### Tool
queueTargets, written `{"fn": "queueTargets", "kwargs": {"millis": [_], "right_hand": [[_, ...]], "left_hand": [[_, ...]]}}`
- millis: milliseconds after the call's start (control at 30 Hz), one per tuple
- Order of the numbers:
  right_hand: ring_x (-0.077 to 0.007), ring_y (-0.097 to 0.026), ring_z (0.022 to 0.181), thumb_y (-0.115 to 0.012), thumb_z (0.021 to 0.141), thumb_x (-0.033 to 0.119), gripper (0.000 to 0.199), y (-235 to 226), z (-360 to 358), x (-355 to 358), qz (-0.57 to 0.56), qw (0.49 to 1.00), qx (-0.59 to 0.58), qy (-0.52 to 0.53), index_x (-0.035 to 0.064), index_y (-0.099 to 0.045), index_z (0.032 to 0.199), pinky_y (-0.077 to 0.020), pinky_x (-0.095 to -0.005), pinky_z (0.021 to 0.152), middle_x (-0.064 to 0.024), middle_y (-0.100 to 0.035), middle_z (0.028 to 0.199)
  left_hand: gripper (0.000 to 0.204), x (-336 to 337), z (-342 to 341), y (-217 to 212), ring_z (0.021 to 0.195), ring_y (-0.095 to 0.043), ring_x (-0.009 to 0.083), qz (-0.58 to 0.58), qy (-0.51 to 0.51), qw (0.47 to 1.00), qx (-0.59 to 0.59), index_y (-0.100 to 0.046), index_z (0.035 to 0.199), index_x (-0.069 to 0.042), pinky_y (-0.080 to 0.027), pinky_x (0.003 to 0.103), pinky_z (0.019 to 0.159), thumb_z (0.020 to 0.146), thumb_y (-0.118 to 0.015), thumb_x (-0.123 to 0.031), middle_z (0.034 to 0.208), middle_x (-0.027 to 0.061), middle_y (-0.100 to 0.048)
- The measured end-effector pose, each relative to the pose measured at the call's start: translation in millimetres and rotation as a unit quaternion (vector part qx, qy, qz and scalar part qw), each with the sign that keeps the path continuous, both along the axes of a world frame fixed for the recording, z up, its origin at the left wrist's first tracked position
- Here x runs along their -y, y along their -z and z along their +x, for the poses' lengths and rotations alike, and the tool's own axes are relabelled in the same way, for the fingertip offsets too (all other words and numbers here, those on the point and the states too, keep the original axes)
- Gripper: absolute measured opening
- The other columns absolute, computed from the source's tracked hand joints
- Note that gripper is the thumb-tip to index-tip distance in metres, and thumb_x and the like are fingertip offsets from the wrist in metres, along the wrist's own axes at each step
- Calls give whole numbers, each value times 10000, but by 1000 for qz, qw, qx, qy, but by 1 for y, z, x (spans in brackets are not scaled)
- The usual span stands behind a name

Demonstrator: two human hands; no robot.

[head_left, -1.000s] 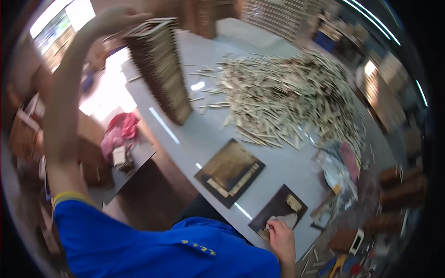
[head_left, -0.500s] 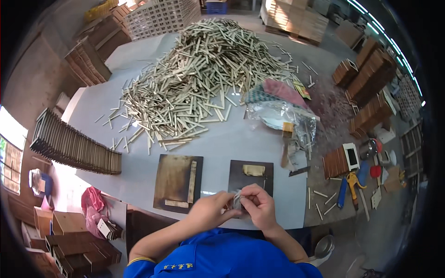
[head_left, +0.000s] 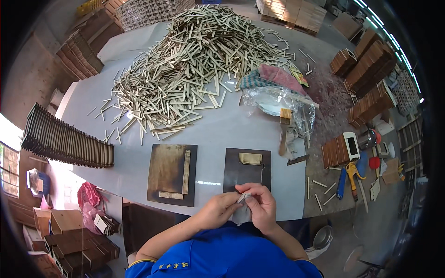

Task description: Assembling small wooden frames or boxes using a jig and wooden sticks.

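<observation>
Close to my body, at the near table edge, both hands pinch a crumpled pale grey cloth [head_left: 242,216]. My left hand [head_left: 215,211] grips it from the left, fingers closed. My right hand [head_left: 262,208] closes on its upper part, and a loose end hangs down between them. Just beyond the hands lies a dark square board [head_left: 232,173] with a yellowish rectangular piece [head_left: 251,159] on it. Left of that is a second board [head_left: 166,169], scorched brown, with pale strips [head_left: 186,172] along its right and lower sides.
A large heap of thin wooden sticks [head_left: 199,60] covers the table's far half. A row of thin frames [head_left: 69,141] stands at left. Plastic sheeting [head_left: 273,102] and a brush [head_left: 285,118] lie right, with a yellow glue gun [head_left: 354,172] and stacked brown panels [head_left: 334,153] beyond.
The cloth, earlier bunched between my fingers, now hangs lower and shows more of itself. My hands stay together near the board. The whole view has shifted slightly.
</observation>
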State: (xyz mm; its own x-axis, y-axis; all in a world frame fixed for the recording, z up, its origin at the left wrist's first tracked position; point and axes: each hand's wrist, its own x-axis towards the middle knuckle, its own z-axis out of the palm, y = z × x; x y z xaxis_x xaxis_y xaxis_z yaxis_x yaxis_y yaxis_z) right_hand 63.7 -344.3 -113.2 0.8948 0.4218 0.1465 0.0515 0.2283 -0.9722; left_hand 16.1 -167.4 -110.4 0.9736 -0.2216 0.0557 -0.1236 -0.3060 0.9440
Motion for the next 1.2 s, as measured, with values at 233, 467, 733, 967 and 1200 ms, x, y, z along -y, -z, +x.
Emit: {"fn": "queueTargets", "kwargs": {"millis": [233, 467, 733, 967, 1200], "right_hand": [[-232, -670, 734, -581, 1120, 197, 164, -3, 43, 55, 228, 959, -159, 62, 81, -523, 1220, -576, -341, 751, -120, -680, 958], [-170, -604, 766, -739, 950, 17, 133, -28, 42, 84, -312, 943, 82, 83, 43, -699, 1074, -493, -285, 666, -65, -674, 967], [-191, -601, 809, -770, 848, -22, 145, -3, 51, 56, -394, 871, 285, -73, 38, -735, 975, -490, -287, 698, -37, -675, 947], [-201, -605, 828, -764, 824, -19, 165, 0, 55, 49, -406, 842, 327, -135, 64, -744, 965, -504, -305, 731, -23, -676, 938], [-219, -642, 843, -771, 785, -59, 206, 11, 61, 22, -325, 878, 293, -194, 46, -757, 962, -534, -320, 746, -38, -722, 943]], "left_hand": [[547, -17, -20, 1, 1138, -690, 347, 39, -62, 983, 171, -633, 1371, -35, -594, 402, 917, 845, -625, 118, 1350, 189, -682], [462, -66, -59, 48, 1084, -703, 330, 109, -225, 952, 178, -674, 1282, -16, -581, 402, 876, 825, -730, 18, 1276, 182, -695], [377, -57, -51, 63, 1074, -713, 313, 229, -206, 920, 244, -705, 1222, -47, -567, 396, 874, 852, -767, -92, 1211, 144, -719], [307, -56, -52, 64, 1074, -734, 304, 258, -204, 916, 228, -723, 1161, -75, -566, 392, 874, 864, -783, -125, 1197, 108, -732], [264, -53, -48, 62, 1077, -745, 288, 279, -205, 916, 205, -737, 1124, -85, -571, 376, 865, 869, -788, -128, 1181, 91, -742]]}}
